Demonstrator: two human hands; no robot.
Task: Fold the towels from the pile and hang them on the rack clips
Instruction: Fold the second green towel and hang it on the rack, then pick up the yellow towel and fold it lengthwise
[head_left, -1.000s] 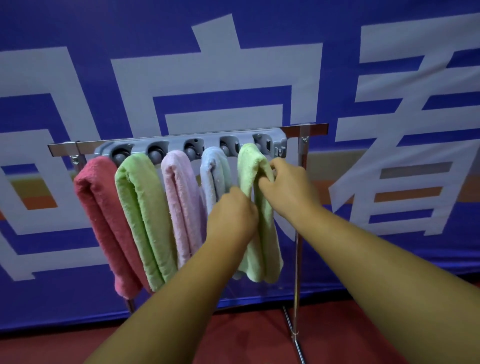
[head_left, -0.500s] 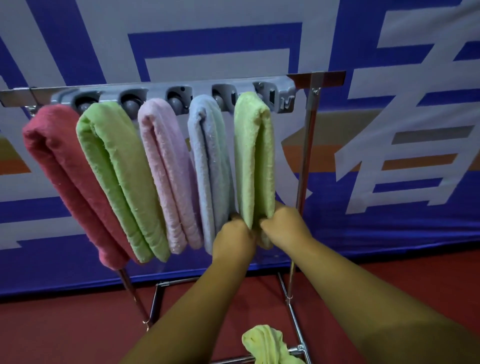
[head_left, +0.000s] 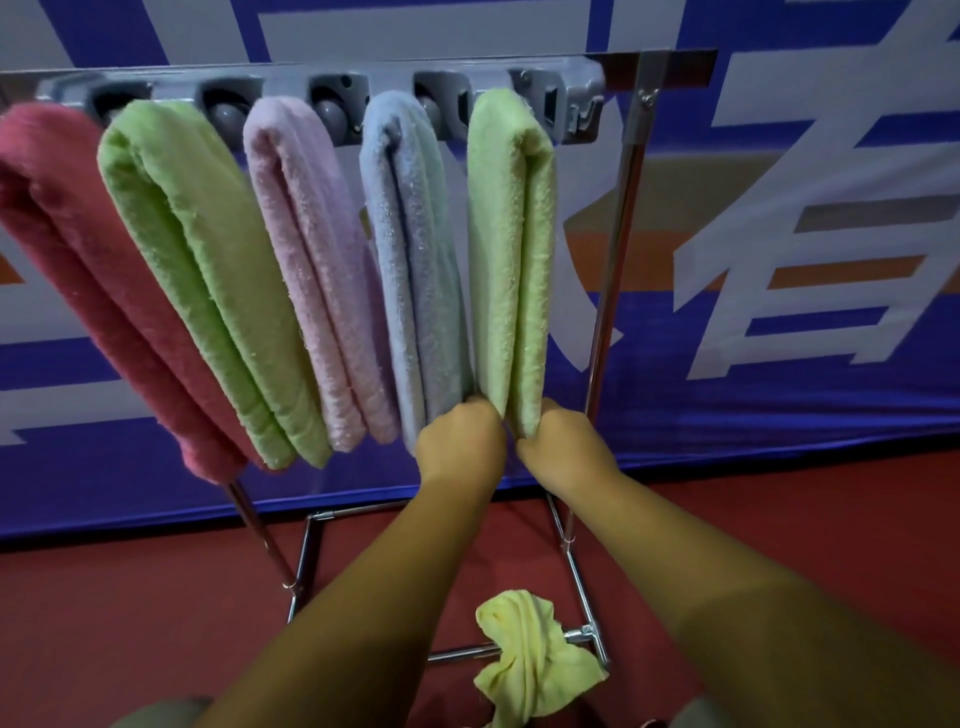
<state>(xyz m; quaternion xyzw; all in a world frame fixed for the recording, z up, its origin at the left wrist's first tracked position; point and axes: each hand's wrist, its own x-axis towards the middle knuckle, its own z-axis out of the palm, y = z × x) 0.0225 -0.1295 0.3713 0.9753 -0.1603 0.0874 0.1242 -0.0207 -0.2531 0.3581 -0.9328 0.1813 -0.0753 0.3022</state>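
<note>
A grey plastic clip rail (head_left: 582, 98) runs along the top bar of a chrome tube rack (head_left: 618, 260), and five folded terry towels hang from it side by side. From the left they are a red folded towel (head_left: 78, 234), a bright green folded towel (head_left: 208, 260), a pale pink folded towel (head_left: 311, 260), a pale blue folded towel (head_left: 415, 260) and a light green folded towel (head_left: 511, 234). The last one hangs straight down just inside the right upright, with a narrow gap to the post.

Both hands meet at this towel's bottom edge. The left hand (head_left: 460, 441) curls on its left lower corner, pressed against the blue towel's end. The right hand (head_left: 563, 447) curls on its right lower corner. The fingertips are hidden behind the cloth.

Below, a crumpled yellow towel (head_left: 535, 660) drapes over the rack's low base bar (head_left: 457, 656). Red floor (head_left: 130, 623) lies open to the left and right of the frame, and a blue banner with white characters (head_left: 779, 405) closes off the back.
</note>
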